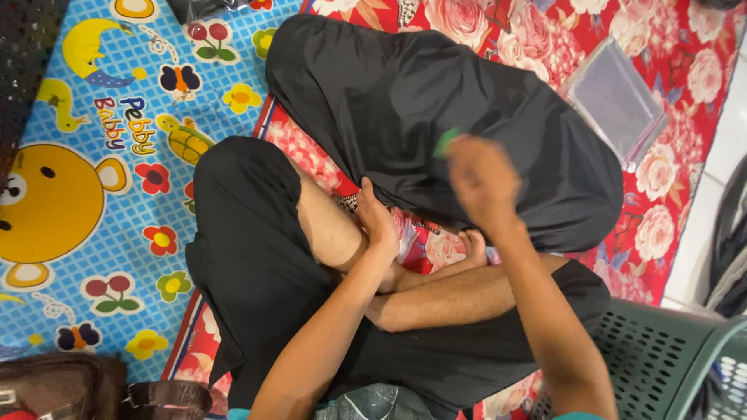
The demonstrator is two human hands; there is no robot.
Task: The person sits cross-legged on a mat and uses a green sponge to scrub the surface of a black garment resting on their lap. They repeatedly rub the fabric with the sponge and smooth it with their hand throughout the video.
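Two hands, one green bit

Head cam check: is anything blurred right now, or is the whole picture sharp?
Head view: the right hand is motion-blurred, and the small green thing at its fingertips is too smeared to identify; the left hand, black shorts and floral mat are sharp, under even light with no glare.

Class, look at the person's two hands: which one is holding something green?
The right hand, raised and blurred, pinches a small green thing. The left hand rests low by the leg, holding nothing visible.

Red floral rug, blue cartoon play mat, green plastic basket bottom rt, pale floor
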